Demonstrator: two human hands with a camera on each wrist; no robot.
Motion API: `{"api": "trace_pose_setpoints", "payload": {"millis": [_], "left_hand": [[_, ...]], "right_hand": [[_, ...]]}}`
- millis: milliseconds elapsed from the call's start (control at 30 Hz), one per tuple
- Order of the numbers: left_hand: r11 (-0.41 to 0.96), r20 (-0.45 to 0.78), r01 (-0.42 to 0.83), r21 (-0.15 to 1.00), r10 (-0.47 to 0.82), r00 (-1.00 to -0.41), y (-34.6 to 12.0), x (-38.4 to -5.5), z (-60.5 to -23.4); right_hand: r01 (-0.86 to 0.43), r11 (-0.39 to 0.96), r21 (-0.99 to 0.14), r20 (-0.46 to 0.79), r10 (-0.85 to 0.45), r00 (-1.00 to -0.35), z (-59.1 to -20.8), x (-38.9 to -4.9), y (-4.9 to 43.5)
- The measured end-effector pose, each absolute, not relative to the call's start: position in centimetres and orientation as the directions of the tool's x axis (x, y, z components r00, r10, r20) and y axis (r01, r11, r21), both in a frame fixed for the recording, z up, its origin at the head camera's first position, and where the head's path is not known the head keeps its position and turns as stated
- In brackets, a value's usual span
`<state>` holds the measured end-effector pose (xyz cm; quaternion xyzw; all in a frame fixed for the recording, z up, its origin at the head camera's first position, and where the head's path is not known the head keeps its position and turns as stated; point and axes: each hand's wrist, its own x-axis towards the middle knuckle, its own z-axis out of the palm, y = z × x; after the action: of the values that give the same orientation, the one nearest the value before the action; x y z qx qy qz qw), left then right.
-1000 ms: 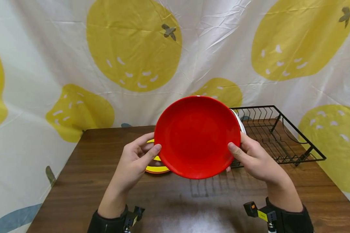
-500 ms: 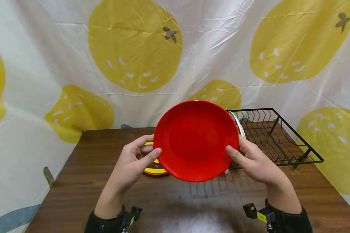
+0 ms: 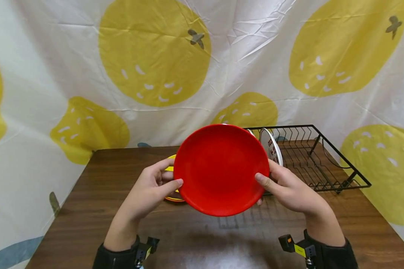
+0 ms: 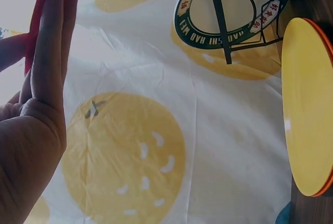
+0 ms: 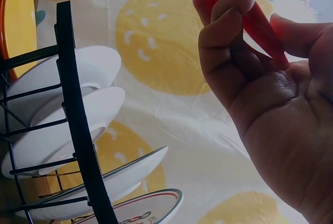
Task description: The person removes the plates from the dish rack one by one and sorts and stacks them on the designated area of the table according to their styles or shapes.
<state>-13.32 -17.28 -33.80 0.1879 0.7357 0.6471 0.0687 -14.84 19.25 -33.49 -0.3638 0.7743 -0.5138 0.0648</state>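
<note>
A round red plate (image 3: pixel 221 170) is held up, its face tilted toward the head camera. At its left edge my left hand (image 3: pixel 155 182) pinches the rim, thumb in front and fingers behind. My right hand (image 3: pixel 291 185) grips the opposite edge in the same way. Behind the plate, partly hidden, a yellow plate (image 3: pixel 171 195) lies on the table; the left wrist view shows the yellow plate (image 4: pixel 312 107) with an orange rim beneath it. In the right wrist view the red plate (image 5: pixel 260 28) sits between thumb and curled fingers.
A black wire dish rack (image 3: pixel 318 164) stands at the back right of the brown wooden table (image 3: pixel 121 164). Several white plates stand in it, one a patterned plate (image 3: pixel 271 147). A curtain (image 3: pixel 242 45) with yellow fruit prints hangs behind the table.
Both hands have lowered the red plate a little and shifted it slightly left. More of the patterned plate in the rack now shows. The grip is the same.
</note>
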Motion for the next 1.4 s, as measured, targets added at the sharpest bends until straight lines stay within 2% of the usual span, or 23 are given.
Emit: {"api": "trace_pose_setpoints", "payload": {"millis": [233, 500, 733, 1067, 1400], "left_hand": [[0.111, 0.115, 0.168, 0.979, 0.376, -0.919, -17.52, -13.41, -33.59], [0.125, 0.095, 0.151, 0.981, 0.369, -0.925, -17.52, -13.58, -33.52], [0.128, 0.078, 0.131, 0.983, 0.354, -0.932, -17.78, -13.4, -33.47], [0.112, 0.05, 0.101, 0.989, 0.388, -0.92, -17.91, -13.61, -33.97], [0.057, 0.019, 0.041, 0.998, 0.337, -0.941, -17.88, -13.68, -34.05]], "right_hand": [[-0.482, 0.237, -0.844, 0.244, -0.63, -0.737, -33.31, -14.96, 19.05], [-0.413, 0.175, -0.894, 0.196, -0.676, -0.71, -33.55, -15.23, 19.01], [-0.419, 0.183, -0.889, 0.188, -0.69, -0.699, -33.61, -15.38, 18.66], [-0.395, 0.229, -0.89, 0.15, -0.671, -0.726, -34.09, -15.08, 18.73], [-0.387, 0.298, -0.872, 0.115, -0.644, -0.756, -34.1, -15.35, 18.39]]}}
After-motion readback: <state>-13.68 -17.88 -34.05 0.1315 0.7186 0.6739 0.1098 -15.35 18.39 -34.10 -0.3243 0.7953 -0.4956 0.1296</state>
